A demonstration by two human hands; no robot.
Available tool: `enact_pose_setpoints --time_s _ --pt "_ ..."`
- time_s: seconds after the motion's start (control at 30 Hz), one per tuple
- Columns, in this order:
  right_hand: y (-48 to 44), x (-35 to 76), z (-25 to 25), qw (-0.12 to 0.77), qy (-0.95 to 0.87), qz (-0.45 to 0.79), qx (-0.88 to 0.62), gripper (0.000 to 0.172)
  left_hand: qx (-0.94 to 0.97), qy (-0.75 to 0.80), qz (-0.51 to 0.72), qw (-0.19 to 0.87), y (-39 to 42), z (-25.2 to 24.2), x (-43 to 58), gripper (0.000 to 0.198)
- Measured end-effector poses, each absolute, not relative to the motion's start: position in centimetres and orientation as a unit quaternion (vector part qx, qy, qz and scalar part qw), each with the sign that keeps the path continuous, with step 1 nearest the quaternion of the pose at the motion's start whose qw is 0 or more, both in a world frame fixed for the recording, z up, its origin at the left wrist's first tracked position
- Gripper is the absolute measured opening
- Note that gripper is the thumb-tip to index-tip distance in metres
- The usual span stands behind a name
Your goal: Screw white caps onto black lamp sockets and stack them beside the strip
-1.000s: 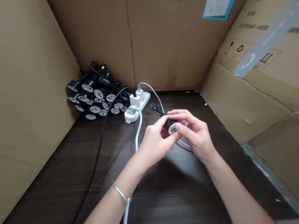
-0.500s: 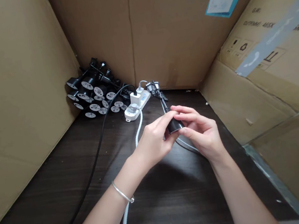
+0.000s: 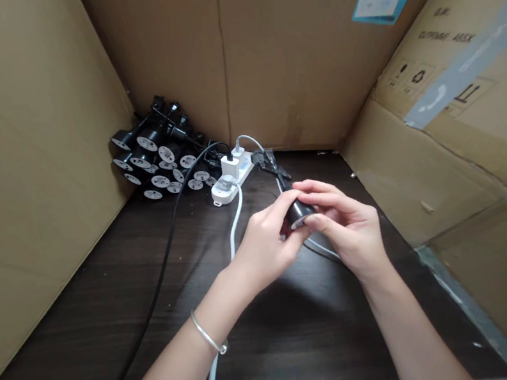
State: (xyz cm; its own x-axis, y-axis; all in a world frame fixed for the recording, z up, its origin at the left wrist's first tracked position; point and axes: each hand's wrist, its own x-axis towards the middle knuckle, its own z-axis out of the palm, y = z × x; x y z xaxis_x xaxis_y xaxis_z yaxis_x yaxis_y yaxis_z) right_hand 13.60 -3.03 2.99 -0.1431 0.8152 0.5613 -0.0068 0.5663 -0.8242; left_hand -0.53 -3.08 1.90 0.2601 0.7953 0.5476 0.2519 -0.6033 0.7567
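Note:
A black cylindrical device (image 3: 300,210) with a pale end face is held between both hands, its end tilted down toward me. My left hand (image 3: 269,239) grips it from the left, the thumb below. My right hand (image 3: 347,220) closes on it from the right, with the thumb at the lower rim and fingers over the top. A dark jointed stem (image 3: 280,176) runs from the device's far end toward the power strip. The fingers hide parts of the device.
A white power strip (image 3: 220,193) with plugs and cables lies ahead on the dark table (image 3: 153,343). Several black cylindrical devices (image 3: 155,141) are piled at the back left. Cardboard walls (image 3: 281,62) stand left, behind and right. A black cable crosses the left side.
Both hands and the device have shifted slightly right, and more of its pale end face shows. The dark stem and the parts at its far end have changed position.

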Motion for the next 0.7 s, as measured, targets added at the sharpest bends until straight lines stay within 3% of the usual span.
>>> enact_pose_setpoints --time_s 0.13,0.23,0.4,0.7 --pt "-2.7 13.6 2.6 0.563 -0.653 0.365 -0.352 0.018 0.631 0.327 0.473 0.52 -3.0 2.0 0.1 0.038" --pt "-2.3 13.9 2.2 0.555 -0.631 0.412 -0.352 0.019 0.583 0.281 0.458 0.609 -2.9 2.3 0.1 0.037" --pt "-2.3 14.1 1.9 0.549 -0.623 0.435 -0.348 0.023 0.566 0.249 0.456 0.64 -2.6 2.3 -0.2 0.028" --pt "-3.1 12.8 2.6 0.558 -0.639 0.372 -0.375 0.02 0.572 0.313 0.483 0.584 -2.5 1.5 0.2 0.029"
